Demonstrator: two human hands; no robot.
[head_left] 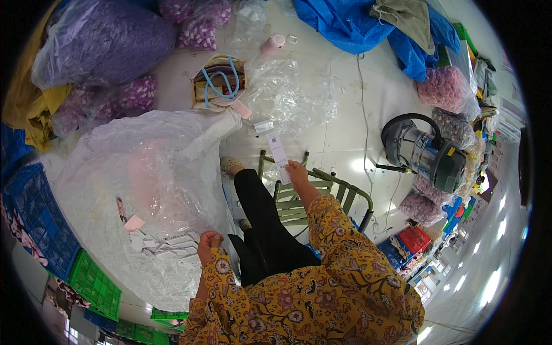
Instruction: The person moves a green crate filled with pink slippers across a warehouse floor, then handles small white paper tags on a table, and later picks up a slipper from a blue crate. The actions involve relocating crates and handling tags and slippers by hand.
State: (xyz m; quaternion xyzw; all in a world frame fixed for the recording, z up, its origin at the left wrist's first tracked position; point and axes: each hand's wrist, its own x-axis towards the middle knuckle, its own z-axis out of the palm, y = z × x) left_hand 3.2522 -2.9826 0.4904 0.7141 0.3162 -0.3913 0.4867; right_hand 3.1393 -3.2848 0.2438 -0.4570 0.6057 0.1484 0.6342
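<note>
My right hand (297,174) pinches the lower end of a long white paper label strip (276,150), which bears a small square code. The strip's far end lies close to a small white packet (264,127). At the edge of a large clear plastic sheet (103,172), my left hand (209,244) is closed; whatever it grips, if anything, is hidden. Left of that hand, a loose pile of white paper tags (172,246) rests on the plastic, beside a pink card (134,223) and a small dark-and-red tool (121,209).
A green metal folding chair (290,210) stands by my legs. Beyond are an open bag (198,86) with blue handles, crumpled clear plastic (293,92) and a pink bottle (272,43). A vacuum cleaner (428,152) and cable stand right; blue (43,213) and green crates (95,282) line the left.
</note>
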